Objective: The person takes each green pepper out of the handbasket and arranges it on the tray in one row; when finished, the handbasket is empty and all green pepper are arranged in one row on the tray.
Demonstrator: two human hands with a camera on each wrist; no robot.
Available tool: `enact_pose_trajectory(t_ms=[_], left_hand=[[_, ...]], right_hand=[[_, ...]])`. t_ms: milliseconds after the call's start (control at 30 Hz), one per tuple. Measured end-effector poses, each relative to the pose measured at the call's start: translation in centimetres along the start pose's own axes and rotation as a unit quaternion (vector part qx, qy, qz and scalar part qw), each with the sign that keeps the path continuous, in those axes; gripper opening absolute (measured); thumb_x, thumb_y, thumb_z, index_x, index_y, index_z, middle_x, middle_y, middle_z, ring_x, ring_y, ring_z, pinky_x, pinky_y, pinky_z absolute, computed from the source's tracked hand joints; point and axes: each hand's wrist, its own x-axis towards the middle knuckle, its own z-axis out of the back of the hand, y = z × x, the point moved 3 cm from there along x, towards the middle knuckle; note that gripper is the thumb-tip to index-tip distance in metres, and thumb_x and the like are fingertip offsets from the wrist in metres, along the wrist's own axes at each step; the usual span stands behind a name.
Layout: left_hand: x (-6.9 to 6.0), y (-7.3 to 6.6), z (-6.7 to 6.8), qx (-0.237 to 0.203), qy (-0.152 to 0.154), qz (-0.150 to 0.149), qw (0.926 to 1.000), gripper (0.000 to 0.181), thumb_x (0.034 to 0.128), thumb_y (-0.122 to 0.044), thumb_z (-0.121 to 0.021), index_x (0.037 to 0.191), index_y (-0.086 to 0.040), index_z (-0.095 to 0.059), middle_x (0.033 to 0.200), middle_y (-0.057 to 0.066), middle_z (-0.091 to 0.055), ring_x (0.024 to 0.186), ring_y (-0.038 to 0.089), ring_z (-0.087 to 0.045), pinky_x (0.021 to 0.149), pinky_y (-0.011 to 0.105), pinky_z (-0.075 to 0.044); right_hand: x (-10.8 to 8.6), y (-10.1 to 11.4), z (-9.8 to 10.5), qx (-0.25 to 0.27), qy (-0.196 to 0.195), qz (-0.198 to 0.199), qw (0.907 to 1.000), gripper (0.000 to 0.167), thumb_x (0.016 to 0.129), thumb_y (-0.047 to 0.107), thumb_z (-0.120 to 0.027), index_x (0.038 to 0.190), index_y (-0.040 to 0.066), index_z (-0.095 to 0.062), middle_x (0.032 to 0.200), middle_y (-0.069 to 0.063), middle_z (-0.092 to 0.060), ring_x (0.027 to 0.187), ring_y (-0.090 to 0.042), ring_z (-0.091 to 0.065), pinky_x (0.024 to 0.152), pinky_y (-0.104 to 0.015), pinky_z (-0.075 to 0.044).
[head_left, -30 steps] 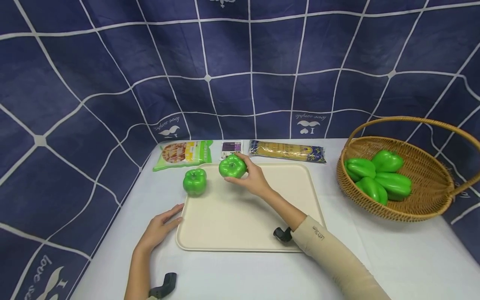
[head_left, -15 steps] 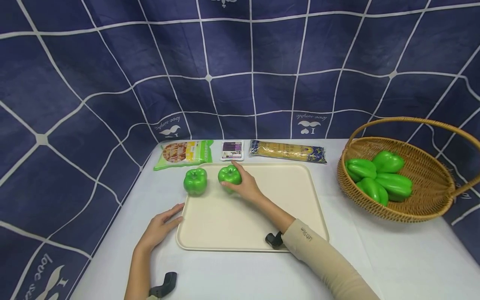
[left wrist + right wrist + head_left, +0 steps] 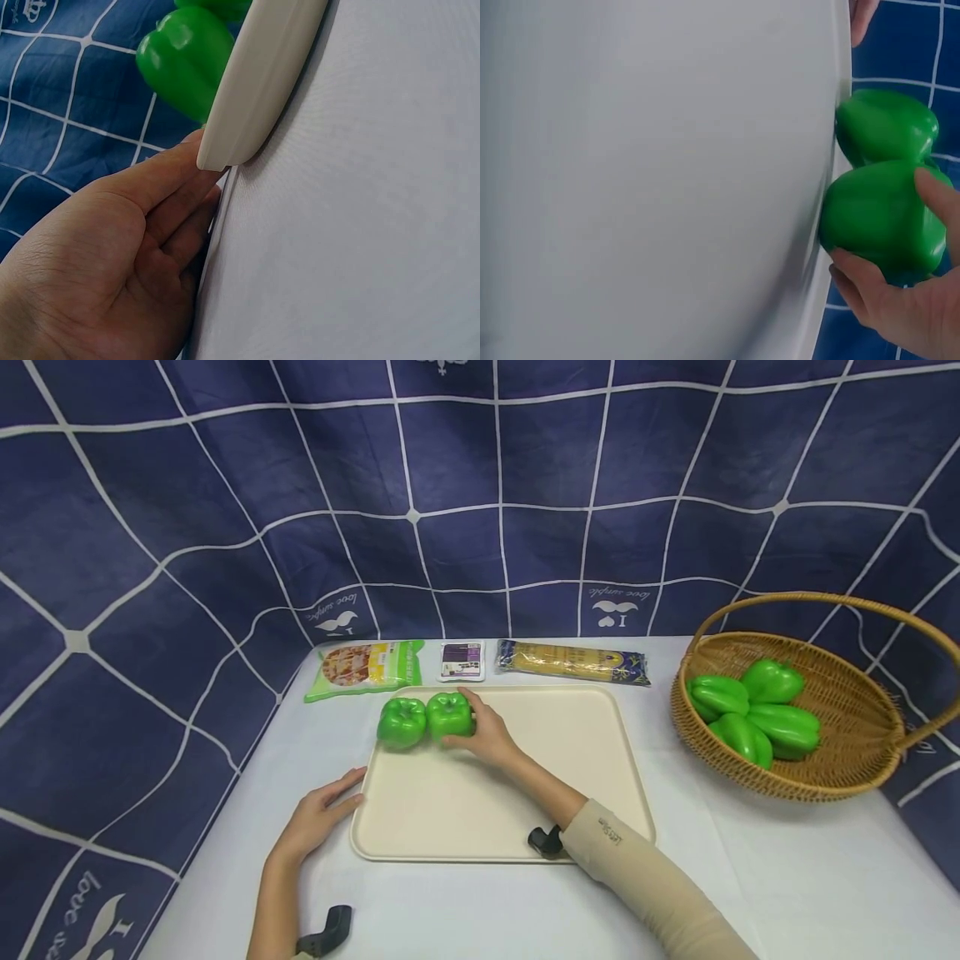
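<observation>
My right hand (image 3: 487,729) grips a green bell pepper (image 3: 447,716) at the back left of a cream tray (image 3: 517,793). In the right wrist view, thumb and fingers lie around this pepper (image 3: 881,217). It touches a second green bell pepper (image 3: 401,724), which stands at the tray's back left corner. My left hand (image 3: 321,814) rests beside the tray's left edge with its fingers extended. The left wrist view has those fingertips against the tray's rim (image 3: 259,90), partly hidden by it.
Behind the tray lie a green food bag (image 3: 367,667), a small white packet (image 3: 462,661) and a long pasta pack (image 3: 573,662). A handled wicker basket (image 3: 855,760) with several green peppers (image 3: 783,729) stands at the right. A blue checked curtain hangs behind and left.
My right hand has lowered its pepper onto the tray and moved it left against the other one. That other pepper has shifted slightly to the right. My left hand has stayed in place.
</observation>
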Motion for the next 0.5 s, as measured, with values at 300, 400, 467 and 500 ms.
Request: enact_pose_trajectory(t_ms=[300,400,467,500], left_hand=[[0.1,0.3,-0.1,-0.009,0.002,0.004,0.9999,0.054,0.0845,-0.044,-0.062,0.132,-0.019,-0.053,0.142,0.01,-0.04,0.132,0.031,-0.032,0.107,0.055,-0.02],[0.1,0.3,-0.1,-0.006,0.003,0.01,0.9999,0.056,0.0843,-0.046,-0.061,0.132,-0.019,-0.052,0.142,0.01,-0.04,0.133,0.031,-0.031,0.106,0.056,-0.02],[0.1,0.3,-0.1,-0.005,0.003,0.01,0.9999,0.055,0.0846,-0.045,-0.061,0.132,-0.018,-0.052,0.142,0.01,-0.039,0.133,0.031,-0.031,0.106,0.056,-0.02],[0.1,0.3,-0.1,-0.005,0.004,0.01,0.9999,0.055,0.0848,-0.045,-0.061,0.132,-0.018,-0.052,0.142,0.01,-0.039,0.133,0.031,-0.031,0.107,0.056,-0.02]], right_hand=[[0.6,0.4,-1.6,0.023,0.003,0.001,0.9997,0.089,0.075,0.025,-0.078,0.145,0.015,-0.025,0.135,-0.015,-0.045,0.113,-0.028,-0.052,0.09,-0.033,-0.048],[0.7,0.3,-2.0,0.026,0.003,0.002,0.9997,0.089,0.075,0.026,-0.078,0.145,0.015,-0.024,0.135,-0.015,-0.044,0.113,-0.028,-0.053,0.088,-0.031,-0.049],[0.7,0.3,-2.0,0.027,0.0,0.003,0.9996,0.089,0.075,0.026,-0.078,0.145,0.015,-0.024,0.135,-0.016,-0.044,0.113,-0.028,-0.053,0.087,-0.031,-0.049],[0.8,0.3,-2.1,0.026,-0.001,0.001,0.9997,0.089,0.075,0.026,-0.078,0.145,0.016,-0.024,0.135,-0.015,-0.045,0.113,-0.028,-0.052,0.087,-0.03,-0.049]])
